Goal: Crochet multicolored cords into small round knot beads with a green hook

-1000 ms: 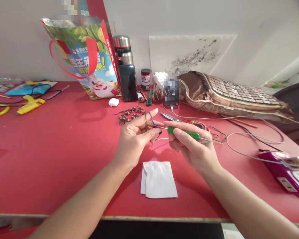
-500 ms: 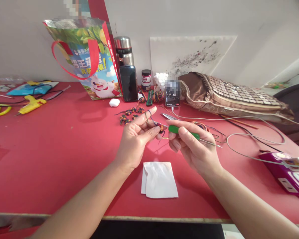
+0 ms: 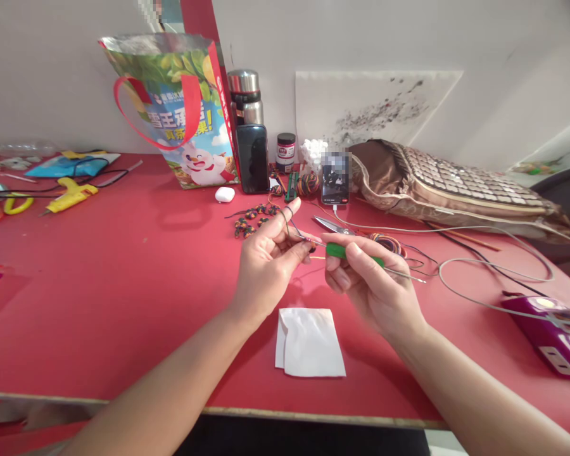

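Between the thumb and fingers of my left hand is a small piece of multicoloured crochet, partly hidden by the fingers. Dark yarn runs up over my raised left index finger. My right hand grips the green handle of a crochet hook; its thin metal tip reaches to the crochet piece, and a metal shaft sticks out behind the handle. Just beyond my left hand lies a curled multicoloured crocheted strand. Scissors and a bundle of multicoloured yarn lie behind my right hand.
A folded white tissue lies in front of me. Along the back stand a shopping bag, a black phone, a jar and a charging phone. A brown bag and a purple box are right, a yellow glue gun left.
The whole view has shifted slightly, so things appear a little further right. Both hands keep their grips, and the crochet piece has turned slightly in my left fingers.
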A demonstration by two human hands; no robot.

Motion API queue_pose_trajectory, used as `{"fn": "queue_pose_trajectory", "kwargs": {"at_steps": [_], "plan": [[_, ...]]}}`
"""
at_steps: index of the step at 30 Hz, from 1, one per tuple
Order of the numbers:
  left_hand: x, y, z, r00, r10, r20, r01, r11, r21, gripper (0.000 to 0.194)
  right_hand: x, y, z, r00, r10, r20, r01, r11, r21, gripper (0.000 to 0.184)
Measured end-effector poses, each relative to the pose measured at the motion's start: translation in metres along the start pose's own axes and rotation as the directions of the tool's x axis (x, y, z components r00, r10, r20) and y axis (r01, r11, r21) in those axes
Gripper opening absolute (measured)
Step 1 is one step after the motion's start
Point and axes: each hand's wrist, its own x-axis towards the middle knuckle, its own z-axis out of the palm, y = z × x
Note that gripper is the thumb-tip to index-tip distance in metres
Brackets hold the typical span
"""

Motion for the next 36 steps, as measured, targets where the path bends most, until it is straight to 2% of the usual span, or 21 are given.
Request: {"fn": "queue_pose_trajectory", "kwargs": {"at_steps": [5, 11, 17, 22, 27, 29, 32, 36], "plan": [[0.001, -0.003, 0.001, 0.999, -0.046, 0.018, 0.047, 0.995, -0.086, 0.055, 0.003, 0.002, 0.0, 0.996, 0.045, -0.076, -0.044, 0.999, 0.012, 0.02], [0.0, -0.001, 0.002, 0.998, -0.065, -0.003, 0.064, 0.99, -0.122, 0.055, 0.009, 0.004, -0.004, 0.993, 0.109, -0.049, -0.106, 0.992, 0.066, 0.018], [0.001, -0.003, 0.002, 0.998, -0.067, -0.009, 0.066, 0.993, -0.094, 0.053, 0.009, 0.004, -0.004, 0.991, 0.123, -0.047, -0.118, 0.988, 0.098, 0.019], [-0.001, -0.001, 0.004, 0.997, -0.077, 0.009, 0.077, 0.995, -0.066, 0.057, 0.007, 0.002, -0.002, 0.997, 0.07, -0.044, -0.069, 0.997, 0.021, 0.021], [-0.007, -0.001, 0.008, 0.999, -0.023, -0.029, 0.023, 1.0, 0.002, 0.053, 0.0, 0.01, 0.0, 0.995, -0.101, -0.025, 0.096, 0.985, -0.14, 0.025], [-0.009, -0.003, 0.009, 1.0, -0.011, -0.026, 0.012, 1.0, 0.028, 0.054, -0.004, 0.014, 0.0, 0.984, -0.175, -0.029, 0.16, 0.946, -0.282, 0.025], [-0.01, -0.006, 0.01, 1.0, -0.029, -0.007, 0.029, 0.999, 0.034, 0.057, -0.009, 0.018, 0.001, 0.953, -0.303, -0.004, 0.259, 0.821, -0.51, 0.023], [-0.009, -0.007, 0.011, 0.996, -0.092, -0.02, 0.091, 0.995, -0.027, 0.055, -0.011, 0.022, 0.005, 0.873, -0.476, 0.105, 0.419, 0.623, -0.66, 0.029]]}}
